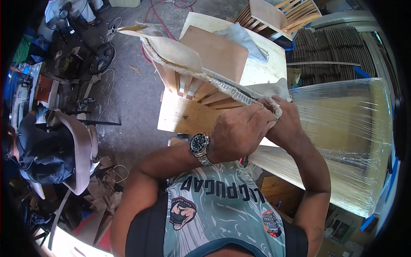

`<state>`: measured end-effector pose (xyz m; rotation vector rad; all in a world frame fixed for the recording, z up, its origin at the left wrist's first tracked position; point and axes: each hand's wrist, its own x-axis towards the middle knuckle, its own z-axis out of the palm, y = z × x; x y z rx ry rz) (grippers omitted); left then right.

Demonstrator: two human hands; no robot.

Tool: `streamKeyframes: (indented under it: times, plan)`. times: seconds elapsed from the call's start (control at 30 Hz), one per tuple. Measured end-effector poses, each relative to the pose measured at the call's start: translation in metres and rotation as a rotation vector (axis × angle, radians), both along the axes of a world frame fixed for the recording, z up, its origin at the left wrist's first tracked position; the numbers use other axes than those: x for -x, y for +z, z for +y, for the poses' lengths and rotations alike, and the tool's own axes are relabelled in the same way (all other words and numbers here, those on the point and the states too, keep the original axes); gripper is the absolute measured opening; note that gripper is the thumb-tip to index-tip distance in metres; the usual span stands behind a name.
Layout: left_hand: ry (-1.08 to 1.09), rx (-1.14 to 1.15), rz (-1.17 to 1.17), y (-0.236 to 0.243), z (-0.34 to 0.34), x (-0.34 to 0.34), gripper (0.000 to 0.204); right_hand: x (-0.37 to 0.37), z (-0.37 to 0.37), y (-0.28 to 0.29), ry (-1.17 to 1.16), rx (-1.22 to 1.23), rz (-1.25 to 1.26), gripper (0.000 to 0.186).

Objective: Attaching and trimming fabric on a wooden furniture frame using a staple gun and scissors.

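The left hand [242, 130] and right hand [286, 122] come together just right of the middle of the frame, each grip closed on the near end of a fluffy cream trim [231, 91]. That trim runs from there toward the upper left, along the top edge of a slatted wooden piece [202, 91]. A brown panel [214, 49] lies on the pale bench [276, 64] at upper centre; a plastic-wrapped piece [338, 111] fills the right side.

The trim looks light, soft and pliable (its ragged edge may well fray), so a firm pinch close to the wooden edge should control it better than a tug at loose fibres. The wood seems stiff and heavier, best taken by its solid rim rather than its thin slats.
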<state>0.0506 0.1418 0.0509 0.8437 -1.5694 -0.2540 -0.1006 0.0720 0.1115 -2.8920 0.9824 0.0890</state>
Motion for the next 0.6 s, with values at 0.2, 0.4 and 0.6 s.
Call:
streamKeyframes:
  times: [0.2, 0.4, 0.6]
  plan:
    - [-0.012, 0.007, 0.017, 0.006, 0.003, -0.002, 0.023, -0.022, 0.003, -0.02, 0.143, 0.164, -0.077, 0.038]
    - [-0.005, 0.015, 0.037, 0.006, 0.003, -0.009, 0.024, -0.04, -0.005, -0.013, -0.015, -0.111, 0.038, 0.045]
    - [-0.04, 0.065, 0.076, 0.017, 0.01, -0.013, 0.023, -0.035, 0.001, -0.001, 0.074, -0.028, -0.025, 0.042]
